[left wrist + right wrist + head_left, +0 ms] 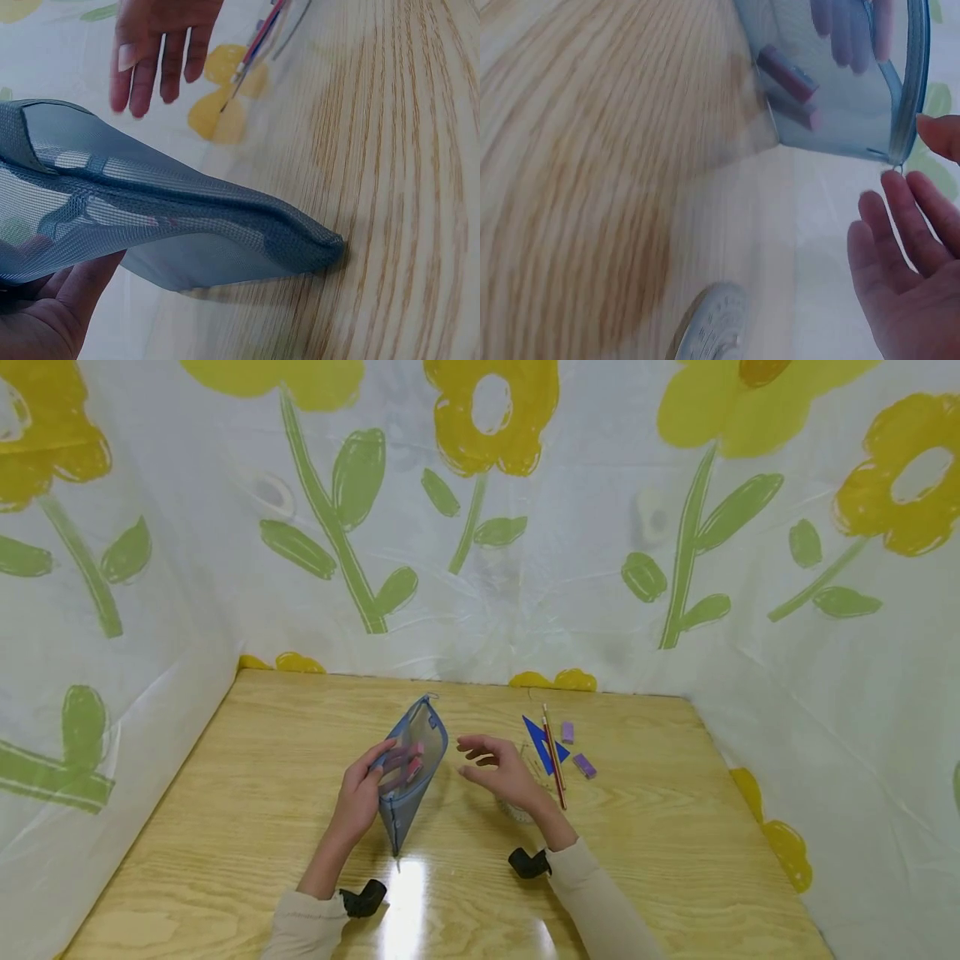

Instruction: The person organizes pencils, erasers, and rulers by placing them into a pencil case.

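Observation:
My left hand (358, 797) grips a blue-grey mesh zip pouch (408, 806) by its left side, thumb over the rim. The pouch's mouth gapes, and its lower corner points down near the tabletop. Through the mesh (832, 97) show small pinkish blocks (789, 73) inside and several fingers of the left hand beyond. Just right of the pouch, my right hand (506, 768) holds nothing, fingers spread and loosely bent. In the right wrist view its fingertips (894, 180) are close to the zip pull at the pouch's end.
Right of the right hand lie a blue set square (536, 739), two pencils (553, 747) across it, and two purple erasers (567, 732). A clear protractor (716, 322) lies partly under the right forearm. A flowered white sheet (570, 593) walls the wooden table (247, 793).

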The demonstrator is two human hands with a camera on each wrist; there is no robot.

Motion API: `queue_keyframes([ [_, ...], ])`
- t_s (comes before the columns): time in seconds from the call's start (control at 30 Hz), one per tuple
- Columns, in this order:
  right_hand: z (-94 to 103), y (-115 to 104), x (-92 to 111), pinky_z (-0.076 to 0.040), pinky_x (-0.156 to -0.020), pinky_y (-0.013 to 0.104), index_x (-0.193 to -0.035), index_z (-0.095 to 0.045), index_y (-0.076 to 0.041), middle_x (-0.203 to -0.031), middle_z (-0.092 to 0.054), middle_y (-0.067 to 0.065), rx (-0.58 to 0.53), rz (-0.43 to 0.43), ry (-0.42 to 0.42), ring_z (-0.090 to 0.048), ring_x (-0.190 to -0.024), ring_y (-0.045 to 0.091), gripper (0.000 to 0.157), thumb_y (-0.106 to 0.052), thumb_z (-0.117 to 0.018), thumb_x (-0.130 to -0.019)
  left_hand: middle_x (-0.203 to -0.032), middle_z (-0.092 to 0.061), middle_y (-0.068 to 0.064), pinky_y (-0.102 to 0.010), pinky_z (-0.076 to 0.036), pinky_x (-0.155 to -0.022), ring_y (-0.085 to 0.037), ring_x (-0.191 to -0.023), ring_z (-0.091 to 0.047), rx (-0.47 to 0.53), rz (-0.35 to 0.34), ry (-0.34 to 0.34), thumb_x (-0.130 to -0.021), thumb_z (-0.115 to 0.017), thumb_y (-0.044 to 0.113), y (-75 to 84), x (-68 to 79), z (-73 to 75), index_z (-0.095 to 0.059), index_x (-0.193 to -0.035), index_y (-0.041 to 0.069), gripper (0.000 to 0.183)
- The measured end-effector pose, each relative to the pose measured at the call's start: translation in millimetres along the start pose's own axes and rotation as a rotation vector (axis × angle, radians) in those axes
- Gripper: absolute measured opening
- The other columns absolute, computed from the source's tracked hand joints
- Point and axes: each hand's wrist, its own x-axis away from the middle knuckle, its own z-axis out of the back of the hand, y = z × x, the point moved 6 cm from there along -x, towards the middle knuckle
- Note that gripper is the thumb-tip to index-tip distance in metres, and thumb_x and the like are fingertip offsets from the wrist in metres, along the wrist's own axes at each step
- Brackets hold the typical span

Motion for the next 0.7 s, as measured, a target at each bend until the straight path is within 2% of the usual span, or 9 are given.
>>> queue_keyframes([
  [0.17, 6.6, 8, 6, -0.054, -0.101, 0.048, -0.138, -0.058, 0.004, -0.133, -0.06, 0.028, 0.009, 0.015, -0.005, -0.061, -0.117, 0.043, 0.044, -0.007, -0.067, -0.097, -0.14, -0.052, -0.035, -0.051, -0.054, -0.099, -0.041, -0.126, -0.058, -0.012, 0.016, 0.018, -0.101, -0.022, -0.011, -0.7, -0.5, -0.3, -0.041, -0.148, -0.01, 0.051],
  [0.33, 14.2, 11, 13, -0.057, -0.095, 0.039, -0.136, -0.057, 0.007, -0.131, -0.06, 0.029, 0.031, 0.011, -0.021, -0.062, -0.114, 0.043, 0.042, -0.007, -0.065, -0.098, -0.14, -0.052, -0.034, -0.05, -0.055, -0.099, -0.04, -0.126, -0.059, -0.01, 0.025, 0.026, -0.101, -0.022, -0.011, -0.3, -1.8, -0.8, -0.041, -0.148, -0.01, 0.051],
  [0.6, 30.8, 27, 27, -0.057, -0.095, 0.041, -0.138, -0.056, 0.005, -0.133, -0.059, 0.027, 0.095, -0.051, -0.008, -0.061, -0.115, 0.041, 0.044, -0.011, -0.066, -0.099, -0.139, -0.053, -0.033, -0.047, -0.055, -0.099, -0.037, -0.126, -0.06, -0.01, 0.034, 0.04, -0.101, -0.023, -0.01, 0.4, -0.7, -1.3, -0.042, -0.148, -0.009, 0.051],
  [0.7, 37.4, 28, 33, -0.057, -0.095, 0.046, -0.137, -0.056, 0.006, -0.133, -0.059, 0.027, 0.126, -0.066, 0.005, -0.061, -0.114, 0.041, 0.044, -0.009, -0.067, -0.097, -0.14, -0.053, -0.034, -0.047, -0.054, -0.1, -0.037, -0.126, -0.059, -0.013, 0.041, 0.045, -0.102, -0.023, -0.009, -0.9, -0.2, -1.3, -0.042, -0.148, -0.01, 0.05],
])
